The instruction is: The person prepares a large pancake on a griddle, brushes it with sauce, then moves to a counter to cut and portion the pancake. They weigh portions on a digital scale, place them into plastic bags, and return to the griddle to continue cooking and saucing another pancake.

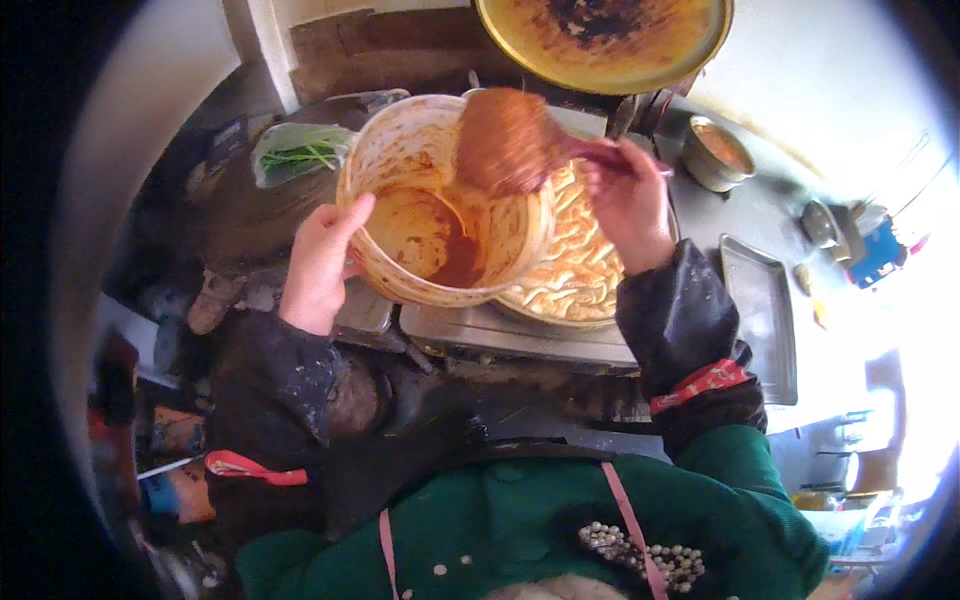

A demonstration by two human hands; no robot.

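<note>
My left hand (322,262) grips the rim of a whitish tub (397,157), thumb over the edge. The tub is tilted towards me; reddish-brown sauce (457,262) pools at its bottom and smears its walls. In my right hand (630,202) is the dark red handle of a broad brush (510,142), blurred and coated in brown sauce. The brush is over the tub's far right rim; whether it touches cannot be told. Beneath my right hand lies a round, golden, wavy-topped flatbread (577,277) in a pan, partly hidden by the tub.
A round griddle lid (607,45) stands raised behind. Green stalks in a plastic bag (304,154) lie at left. To the right are a metal pot (718,154) with reddish contents, a rectangular metal tray (759,322) and a small bowl (820,223). The metal stove edge (517,341) runs in front.
</note>
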